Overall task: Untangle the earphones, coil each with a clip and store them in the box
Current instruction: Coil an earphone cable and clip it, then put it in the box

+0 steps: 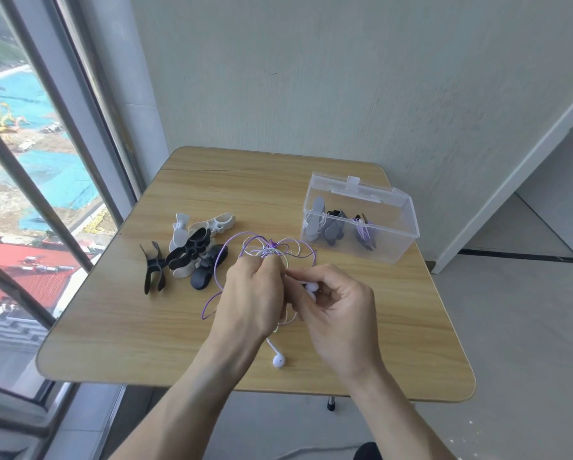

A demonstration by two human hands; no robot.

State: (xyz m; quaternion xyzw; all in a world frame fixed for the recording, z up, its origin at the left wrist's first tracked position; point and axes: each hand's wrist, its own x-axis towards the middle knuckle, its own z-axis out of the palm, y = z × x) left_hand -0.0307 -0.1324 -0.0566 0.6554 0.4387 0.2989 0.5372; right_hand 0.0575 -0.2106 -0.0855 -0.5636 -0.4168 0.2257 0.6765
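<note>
A tangle of purple and white earphone cables (pixel 271 250) lies at the middle of the wooden table (pixel 119 330). My left hand (pixel 250 295) grips the knot of cables from above. My right hand (pixel 338 310) pinches a white earbud (pixel 311 287) close beside the left hand's fingers. Another white earbud (pixel 278 360) dangles on its cable near the table's front edge. A pile of black, grey and white cord clips (pixel 192 254) sits left of the tangle. The clear plastic box (pixel 394 240) stands open at the right, holding coiled earphones in clips.
A window with a dark frame (pixel 79 134) runs along the table's left side. A wall (pixel 344 78) stands behind the table. Bare floor (pixel 527 327) lies to the right, and the table's front edge is close to my arms.
</note>
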